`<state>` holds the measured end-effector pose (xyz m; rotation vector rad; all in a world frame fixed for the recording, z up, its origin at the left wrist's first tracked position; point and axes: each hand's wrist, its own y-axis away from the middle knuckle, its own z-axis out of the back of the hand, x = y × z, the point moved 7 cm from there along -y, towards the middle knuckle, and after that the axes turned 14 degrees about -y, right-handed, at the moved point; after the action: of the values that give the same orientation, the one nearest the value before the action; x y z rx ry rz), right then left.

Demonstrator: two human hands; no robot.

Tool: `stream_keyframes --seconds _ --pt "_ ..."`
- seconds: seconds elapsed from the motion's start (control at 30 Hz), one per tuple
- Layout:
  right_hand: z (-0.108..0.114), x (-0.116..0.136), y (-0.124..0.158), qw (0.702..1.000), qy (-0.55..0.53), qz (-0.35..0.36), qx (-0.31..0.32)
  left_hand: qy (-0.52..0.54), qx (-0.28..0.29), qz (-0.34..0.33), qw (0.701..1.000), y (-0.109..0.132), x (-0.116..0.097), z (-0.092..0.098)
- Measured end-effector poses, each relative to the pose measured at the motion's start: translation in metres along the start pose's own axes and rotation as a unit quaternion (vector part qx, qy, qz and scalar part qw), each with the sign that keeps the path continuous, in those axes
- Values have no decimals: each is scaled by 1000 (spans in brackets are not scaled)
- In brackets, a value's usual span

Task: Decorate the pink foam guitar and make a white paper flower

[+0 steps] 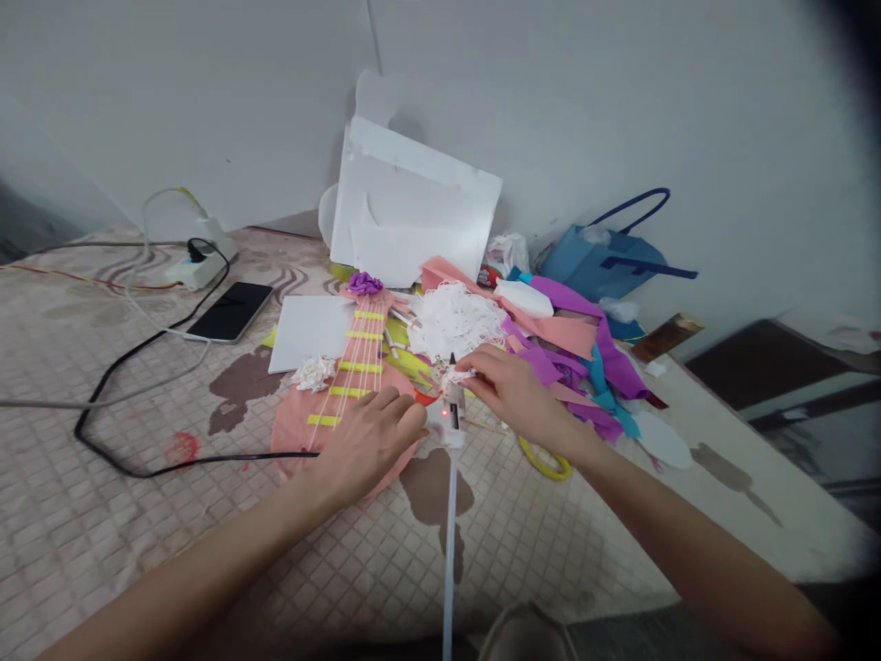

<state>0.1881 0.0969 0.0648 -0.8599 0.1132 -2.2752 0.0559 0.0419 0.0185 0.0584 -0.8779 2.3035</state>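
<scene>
A white glue gun (454,418) with a small red light points away from me, and a long glue stick (451,542) sticks out of its back. My left hand (382,431) is closed round its handle side, mostly hidden by the fingers. With thumb and fingers my right hand (506,384) pinches a small white curled paper piece (455,376) beside the dark nozzle. Under my left hand lies a pink paper guitar (303,418) with white strings and yellow strips. A white flower (315,372) and a purple flower (365,284) sit on it.
White thin strips (458,317) form a heap behind my hands. Coloured felt-like scraps (557,344) and a yellow ring (545,461) lie to the right. A black cable (110,376) loops left, near a phone (231,311) and power strip (199,266). A blue bag (592,262) stands behind.
</scene>
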Motion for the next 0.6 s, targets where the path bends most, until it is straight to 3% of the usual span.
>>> stream_keyframes --seconds 0.23,0.4,0.47,0.6 --pt "-16 14 3 995 -80 6 62 -14 10 -5 1000 1 0 -3" --pt "-11 16 4 987 -136 -20 79 6 20 -7 1000 1 -1 -2" --pt "-3 10 7 978 -200 -41 37 3 -2 3 1000 1 2 1" --pt "9 -19 25 936 -313 -96 -132 3 -14 32 999 2 9 -1"
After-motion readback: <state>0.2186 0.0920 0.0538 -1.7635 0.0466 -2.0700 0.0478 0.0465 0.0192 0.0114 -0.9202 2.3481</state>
